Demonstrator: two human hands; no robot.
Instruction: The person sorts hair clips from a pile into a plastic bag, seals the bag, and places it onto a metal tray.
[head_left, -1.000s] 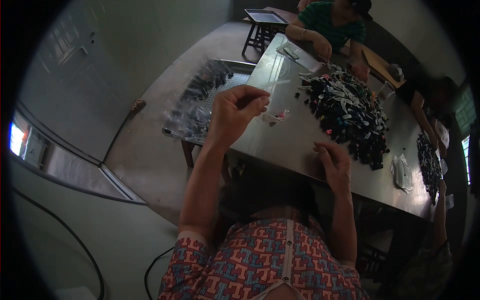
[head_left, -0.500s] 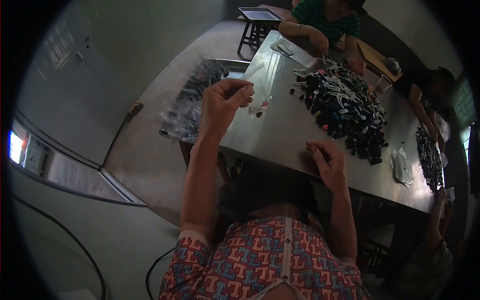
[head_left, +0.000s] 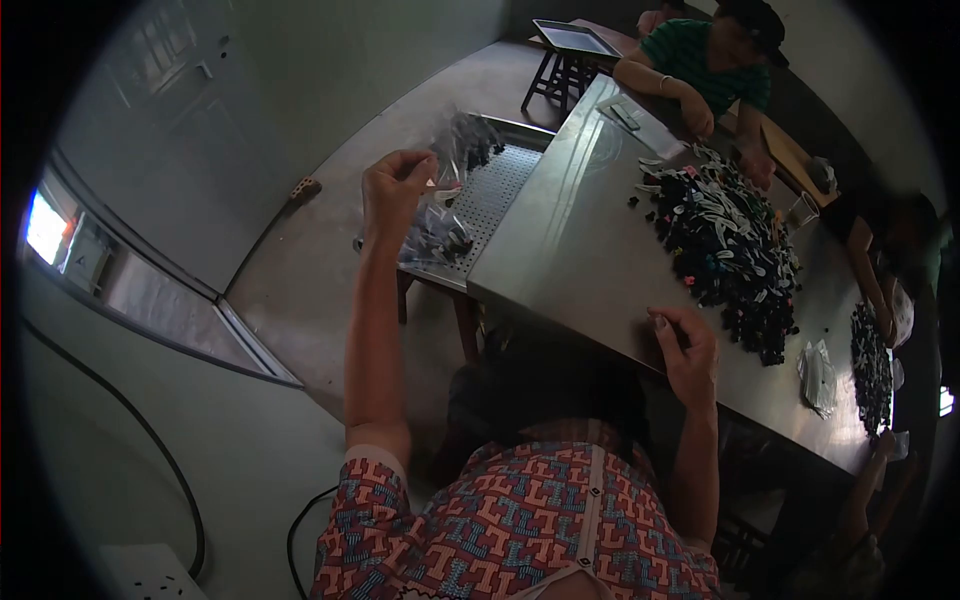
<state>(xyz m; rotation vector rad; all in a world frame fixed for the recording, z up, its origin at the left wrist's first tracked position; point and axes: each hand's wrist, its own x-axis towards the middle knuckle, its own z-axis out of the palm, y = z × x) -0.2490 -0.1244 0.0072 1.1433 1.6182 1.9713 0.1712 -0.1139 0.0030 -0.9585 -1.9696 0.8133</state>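
My left hand (head_left: 398, 195) is raised over a perforated metal tray (head_left: 497, 185), its thumb and fingers pinched together. From the pinch hangs a small clear plastic bag (head_left: 447, 194) with white, pink and dark pieces inside; its film is hard to make out. Beneath it, clear bags of black pieces (head_left: 440, 238) lie in the tray. At the front edge of the metal table (head_left: 560, 270) is my right hand (head_left: 690, 352), fingers slightly bent and thumb apart, with nothing visible in it. A heap of small black, white and coloured pieces (head_left: 725, 240) lies beyond it.
Across the table a person in a green striped top (head_left: 700, 65) reaches into the heap. More people sit at the right, by a second dark pile (head_left: 872, 365). A stack of clear bags (head_left: 817, 380) and a clear cup (head_left: 802, 211) stand on the table.
My left hand has carried the small bag leftward, from above the table to above the tray. The view has turned left; my right hand stays by the table edge.
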